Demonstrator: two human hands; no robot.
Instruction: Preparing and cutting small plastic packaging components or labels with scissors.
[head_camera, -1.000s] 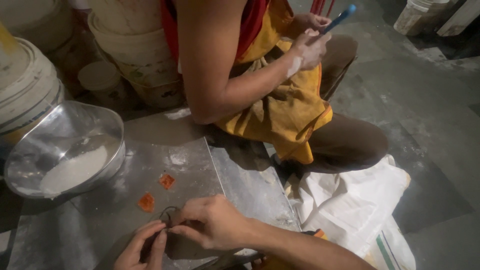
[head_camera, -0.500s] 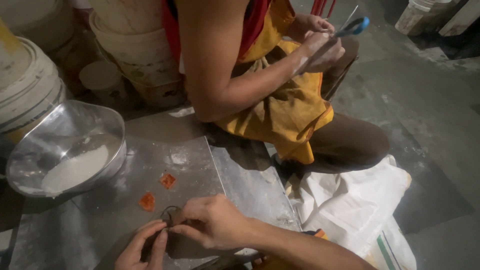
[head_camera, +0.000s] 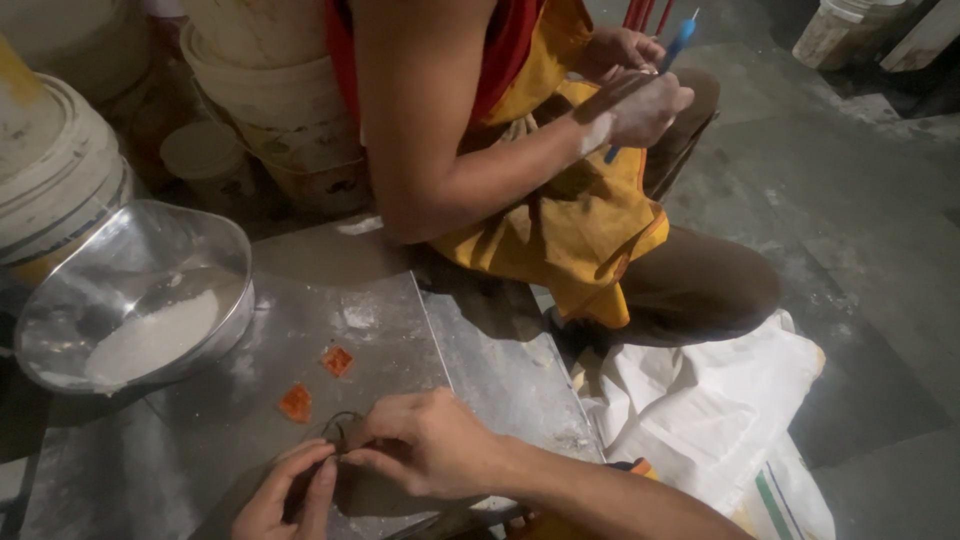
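My left hand (head_camera: 285, 492) and my right hand (head_camera: 425, 442) meet low over a dusty grey slab (head_camera: 380, 330). Both pinch a small dark loop (head_camera: 340, 428) between thumb and fingertips. Two small orange squares (head_camera: 315, 383) lie on the slab just beyond my hands. A tilted metal bowl (head_camera: 130, 300) with white powder rests at the slab's left end. Across from me sits another person in a yellow apron (head_camera: 575, 225), whose powdered hand (head_camera: 640, 105) holds a thin blue stick (head_camera: 665, 65).
Stacked pale buckets (head_camera: 270, 90) and tubs (head_camera: 50, 170) crowd the far left. A white sack (head_camera: 710, 410) lies on the grey floor to my right. Another bucket (head_camera: 835, 30) stands at the far right corner. Red sticks (head_camera: 645, 15) show behind the other person.
The other person's hand has raised the blue stick and turned it more upright. My hands stay at the dark loop, barely shifting.
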